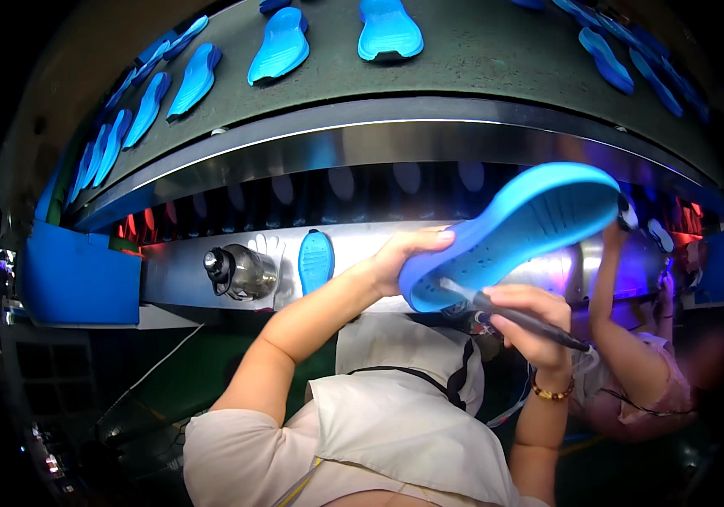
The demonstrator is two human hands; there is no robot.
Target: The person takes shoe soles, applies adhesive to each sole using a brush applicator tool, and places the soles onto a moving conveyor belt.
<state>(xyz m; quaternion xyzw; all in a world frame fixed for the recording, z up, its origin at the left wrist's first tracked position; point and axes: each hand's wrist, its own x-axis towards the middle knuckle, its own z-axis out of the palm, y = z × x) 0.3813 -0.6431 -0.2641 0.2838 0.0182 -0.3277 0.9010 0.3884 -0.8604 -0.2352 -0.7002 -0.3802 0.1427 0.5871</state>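
Note:
A blue shoe sole (510, 226) is held up over the metal ledge, its hollow inner side facing me. My left hand (404, 260) is closed on its near left edge, thumb along the rim. In my closed right hand (533, 323) is a black-handled brush (539, 327), gripped like a pen. Its pale tip meets or nearly meets the sole's inside at the near end; the exact contact is too small to tell. A thin pale tube or cord trails from the handle's back end. Another blue sole (315, 260) lies on the ledge left of my left hand.
Several blue soles (281, 46) lie on the dark green conveyor belt (480, 63) beyond a metal rail (362, 139). A dark bottle (242, 272) and a white glove (270, 249) sit on the ledge (180, 275). A co-worker's arm (605, 283) is close on the right.

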